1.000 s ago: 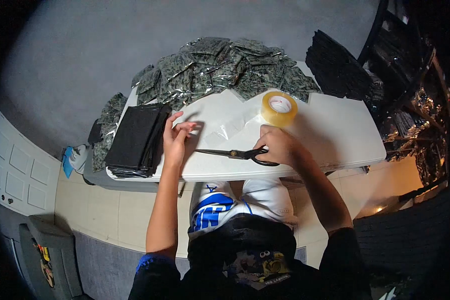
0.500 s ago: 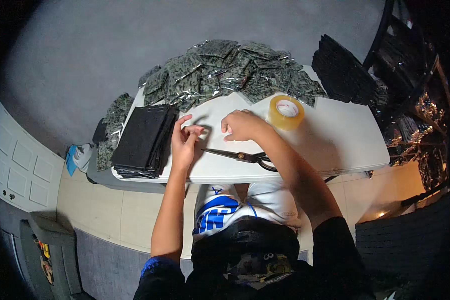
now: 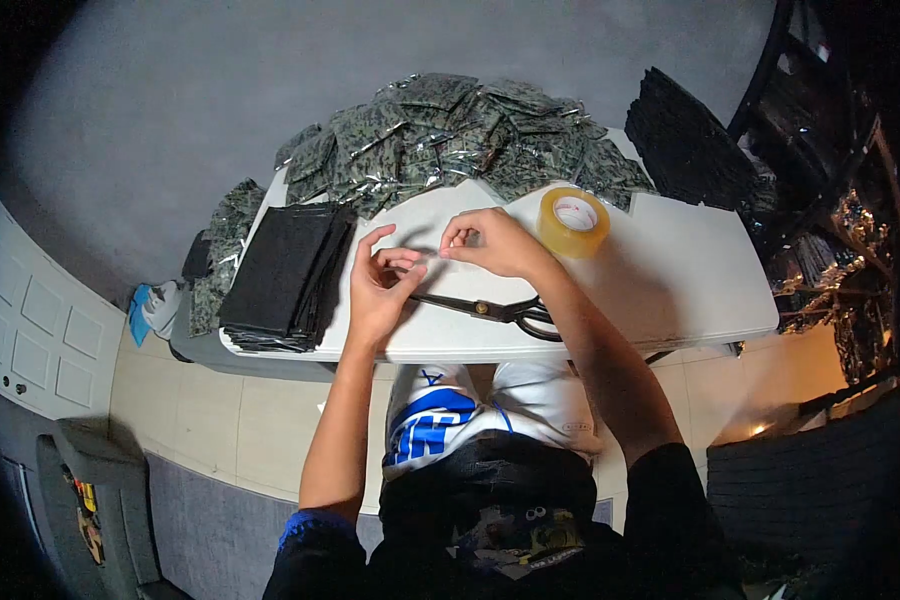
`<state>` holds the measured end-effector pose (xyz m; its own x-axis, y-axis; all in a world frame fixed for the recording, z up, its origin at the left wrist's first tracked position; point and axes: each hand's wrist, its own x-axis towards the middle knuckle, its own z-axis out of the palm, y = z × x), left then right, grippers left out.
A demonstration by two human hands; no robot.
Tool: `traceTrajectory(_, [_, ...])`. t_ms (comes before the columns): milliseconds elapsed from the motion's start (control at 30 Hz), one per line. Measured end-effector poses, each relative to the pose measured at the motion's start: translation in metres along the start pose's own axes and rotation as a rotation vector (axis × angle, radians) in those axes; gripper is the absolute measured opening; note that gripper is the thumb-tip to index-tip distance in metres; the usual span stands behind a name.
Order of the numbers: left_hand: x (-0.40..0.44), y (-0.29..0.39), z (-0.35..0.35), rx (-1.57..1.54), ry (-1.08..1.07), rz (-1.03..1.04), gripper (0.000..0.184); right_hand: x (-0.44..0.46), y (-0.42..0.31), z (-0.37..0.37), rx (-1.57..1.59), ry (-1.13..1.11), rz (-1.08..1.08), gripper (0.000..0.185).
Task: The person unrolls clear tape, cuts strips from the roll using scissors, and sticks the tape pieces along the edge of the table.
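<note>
White tabletop (image 3: 690, 260) bears scissors (image 3: 482, 309) beside the half-spread left hand (image 3: 378, 295), the right hand (image 3: 490, 243) pinched, contents unclear.

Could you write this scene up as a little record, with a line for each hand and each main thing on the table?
left hand: fingers curled, beside the black stack; any hold unclear
right hand: fingertips together, near the left hand; any hold unclear
scissors: flat on the white table, near its front edge
tape roll: right of the right hand
camouflage packets: heaped along the far side
</note>
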<state>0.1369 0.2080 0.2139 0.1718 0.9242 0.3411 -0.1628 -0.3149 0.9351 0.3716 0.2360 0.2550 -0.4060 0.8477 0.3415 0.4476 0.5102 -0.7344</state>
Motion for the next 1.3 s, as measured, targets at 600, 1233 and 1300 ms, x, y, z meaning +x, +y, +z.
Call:
traceTrajectory(600, [-0.015, 0.017, -0.016, 0.231, 0.142, 0.079, 0.058, -0.094, 0.047, -0.085, -0.538, 0.197, 0.071, 0.05])
traceTrajectory(1233, [-0.055, 0.104, -0.003, 0.329, 0.069, 0.122, 0.063, -0.06, 0.04, -0.05, -0.516, 0.261, 0.258, 0.049])
traceTrajectory(1300, [-0.058, 0.116, -0.008, 0.28, 0.095, 0.107, 0.063, -0.054, 0.043, -0.048, -0.543, 0.276, 0.299, 0.05])
